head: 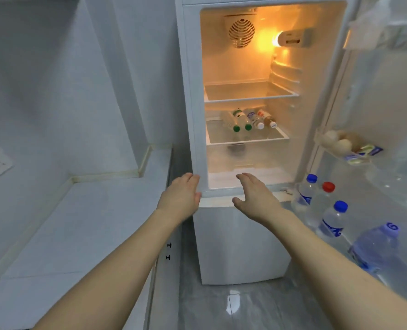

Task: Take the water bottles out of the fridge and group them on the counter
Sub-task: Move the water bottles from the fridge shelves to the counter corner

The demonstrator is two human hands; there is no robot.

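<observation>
done: 0 bottles on the bench [83,210], lower left | left: 4 bottles [250,120] lie on the middle fridge shelf [247,140], more stand in the door, lower right | left hand [182,195] and right hand [255,198]: both spread flat, holding nothing, reaching toward the fridge [243,246]

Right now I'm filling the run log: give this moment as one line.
stage: reaching | left hand: open, empty | right hand: open, empty | clear plastic water bottles: lying on fridge shelf | white counter: no bottles
</observation>
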